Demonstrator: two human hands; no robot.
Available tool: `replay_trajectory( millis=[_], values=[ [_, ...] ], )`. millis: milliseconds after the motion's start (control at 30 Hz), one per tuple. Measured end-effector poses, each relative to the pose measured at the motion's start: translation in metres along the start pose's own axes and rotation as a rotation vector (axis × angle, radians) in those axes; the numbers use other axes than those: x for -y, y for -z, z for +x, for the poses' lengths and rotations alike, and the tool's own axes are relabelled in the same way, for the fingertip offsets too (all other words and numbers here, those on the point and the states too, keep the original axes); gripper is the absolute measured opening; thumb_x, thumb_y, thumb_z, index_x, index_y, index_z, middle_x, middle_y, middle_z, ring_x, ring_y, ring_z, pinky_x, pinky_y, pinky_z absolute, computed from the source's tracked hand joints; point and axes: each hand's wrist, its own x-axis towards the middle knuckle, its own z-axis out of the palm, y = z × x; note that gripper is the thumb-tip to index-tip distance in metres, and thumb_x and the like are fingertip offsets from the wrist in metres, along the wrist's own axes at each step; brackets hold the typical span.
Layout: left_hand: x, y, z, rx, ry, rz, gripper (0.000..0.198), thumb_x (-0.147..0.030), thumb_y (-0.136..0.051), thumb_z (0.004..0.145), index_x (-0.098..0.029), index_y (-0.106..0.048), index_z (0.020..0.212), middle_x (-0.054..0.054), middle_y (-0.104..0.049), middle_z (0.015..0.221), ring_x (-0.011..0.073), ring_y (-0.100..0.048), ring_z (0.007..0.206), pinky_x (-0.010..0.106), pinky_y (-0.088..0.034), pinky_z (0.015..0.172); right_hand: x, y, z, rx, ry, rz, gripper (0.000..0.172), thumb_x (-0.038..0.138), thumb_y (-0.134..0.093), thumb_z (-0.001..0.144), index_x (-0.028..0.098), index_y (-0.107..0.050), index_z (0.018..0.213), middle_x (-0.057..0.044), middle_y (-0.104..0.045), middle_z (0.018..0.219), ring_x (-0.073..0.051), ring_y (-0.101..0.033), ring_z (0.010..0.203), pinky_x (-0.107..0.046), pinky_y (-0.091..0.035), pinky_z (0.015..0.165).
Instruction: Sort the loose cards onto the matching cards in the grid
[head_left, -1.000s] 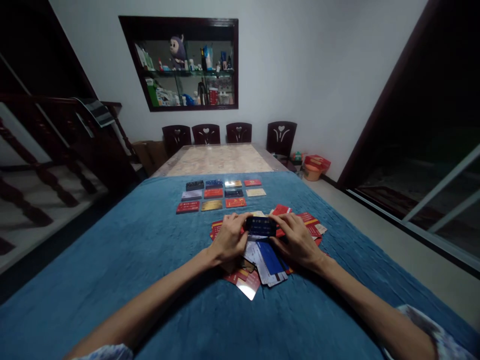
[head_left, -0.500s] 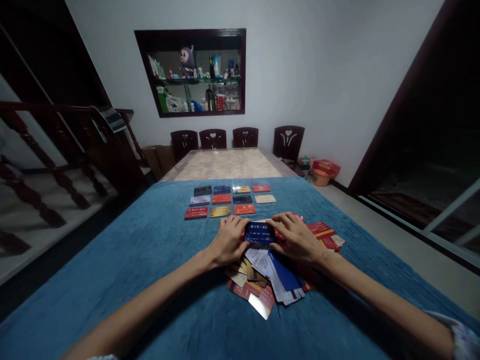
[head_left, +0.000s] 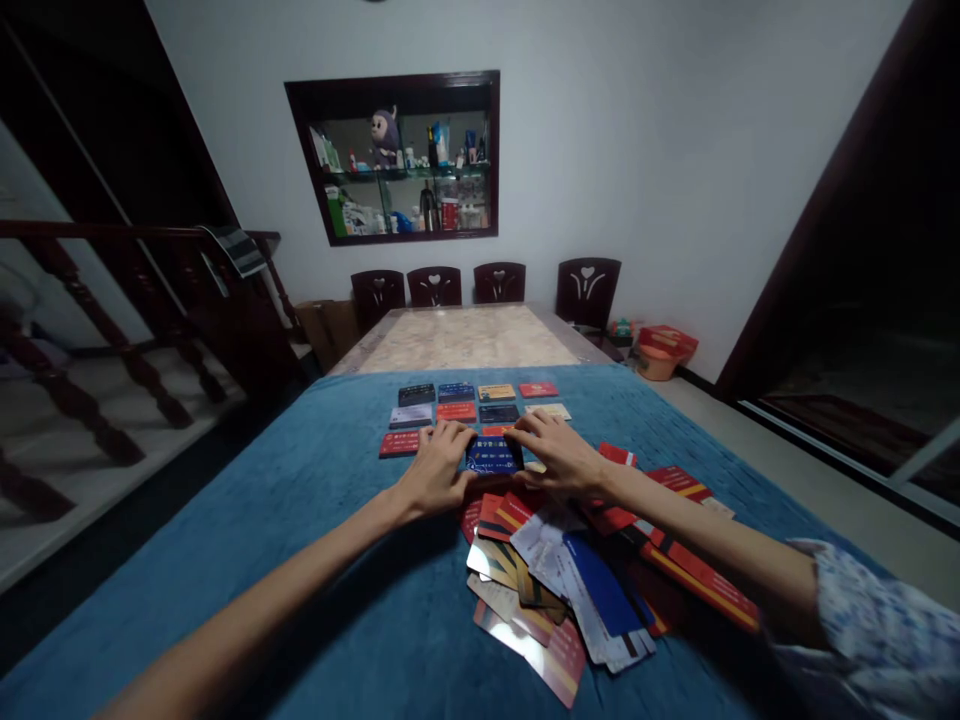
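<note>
Both my hands hold one dark blue card (head_left: 493,455) by its ends, just above the blue cloth (head_left: 315,520). My left hand (head_left: 437,468) pinches the card's left end and my right hand (head_left: 553,452) pinches its right end. The card is at the near edge of a grid of cards (head_left: 471,410) laid out in rows on the cloth. A loose heap of cards (head_left: 570,580), red, blue, white and gold, lies below my hands, partly under my right forearm.
Beyond the cloth the bare marble tabletop (head_left: 465,340) runs to several dark chairs (head_left: 499,282) at the wall. A wall niche (head_left: 405,160) holds bottles and a plush toy. A staircase railing (head_left: 112,320) stands left, an orange basin (head_left: 660,355) on the floor right.
My hands have carried the blue card forward, from over the heap to the near row of the grid. The view has tilted down and the heap now lies nearer to me.
</note>
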Motion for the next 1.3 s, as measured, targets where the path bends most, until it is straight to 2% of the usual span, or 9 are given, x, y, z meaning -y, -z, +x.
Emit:
replay_trajectory(
  millis=[167, 333, 467, 767, 1033, 1300],
  values=[
    [0.02, 0.006, 0.015, 0.025, 0.038, 0.085, 0.046, -0.02, -0.062, 0.079, -0.018, -0.053, 0.123, 0.013, -0.057, 0.128, 0.0302, -0.046, 0.122, 0.05, -0.033, 0.102, -0.007, 0.001, 0.033, 0.089, -0.034, -0.007, 0.051, 0.04, -0.069, 0.083, 0.016, -0.058, 0.127, -0.016, -0.057, 0.123, -0.03, -0.047, 0.112, -0.041, -0.041, 0.085],
    [0.039, 0.009, 0.033, 0.062, 0.08, 0.163, 0.04, -0.02, -0.059, 0.081, -0.018, -0.055, 0.12, 0.013, -0.057, 0.129, 0.0298, -0.046, 0.121, 0.05, -0.034, 0.1, -0.019, -0.002, 0.064, 0.133, -0.042, -0.028, 0.049, 0.046, -0.066, 0.085, 0.018, -0.06, 0.125, -0.017, -0.056, 0.125, -0.031, -0.045, 0.115, -0.042, -0.041, 0.088],
    [0.054, 0.01, 0.047, 0.072, 0.107, 0.188, 0.043, -0.022, -0.061, 0.081, -0.019, -0.055, 0.124, 0.013, -0.057, 0.129, 0.0303, -0.045, 0.122, 0.05, -0.034, 0.1, -0.027, -0.004, 0.083, 0.177, -0.074, -0.067, 0.048, 0.045, -0.065, 0.086, 0.021, -0.059, 0.127, -0.016, -0.055, 0.128, -0.031, -0.045, 0.115, -0.041, -0.042, 0.086],
    [0.093, 0.001, 0.077, 0.074, 0.127, 0.224, 0.044, -0.027, -0.061, 0.082, -0.02, -0.056, 0.125, 0.013, -0.058, 0.128, 0.031, -0.043, 0.122, 0.052, -0.034, 0.099, -0.039, -0.005, 0.124, 0.271, -0.142, -0.082, 0.046, 0.042, -0.064, 0.086, 0.022, -0.059, 0.127, -0.017, -0.054, 0.13, -0.033, -0.044, 0.12, -0.043, -0.045, 0.087],
    [0.109, 0.0, 0.104, 0.151, 0.184, 0.261, 0.044, -0.027, -0.055, 0.081, -0.02, -0.056, 0.124, 0.014, -0.056, 0.128, 0.034, -0.041, 0.123, 0.057, -0.036, 0.098, -0.061, -0.024, 0.16, 0.294, -0.193, -0.093, 0.046, 0.04, -0.065, 0.082, 0.025, -0.061, 0.126, -0.016, -0.056, 0.129, -0.034, -0.045, 0.121, -0.047, -0.046, 0.091],
    [0.132, -0.014, 0.127, 0.195, 0.222, 0.273, 0.043, -0.025, -0.056, 0.08, -0.02, -0.056, 0.123, 0.015, -0.057, 0.13, 0.0357, -0.039, 0.129, 0.058, -0.035, 0.099, -0.071, -0.036, 0.181, 0.348, -0.252, -0.087, 0.05, 0.04, -0.064, 0.082, 0.026, -0.06, 0.129, -0.017, -0.058, 0.129, -0.035, -0.045, 0.123, -0.051, -0.044, 0.094]
  ],
)
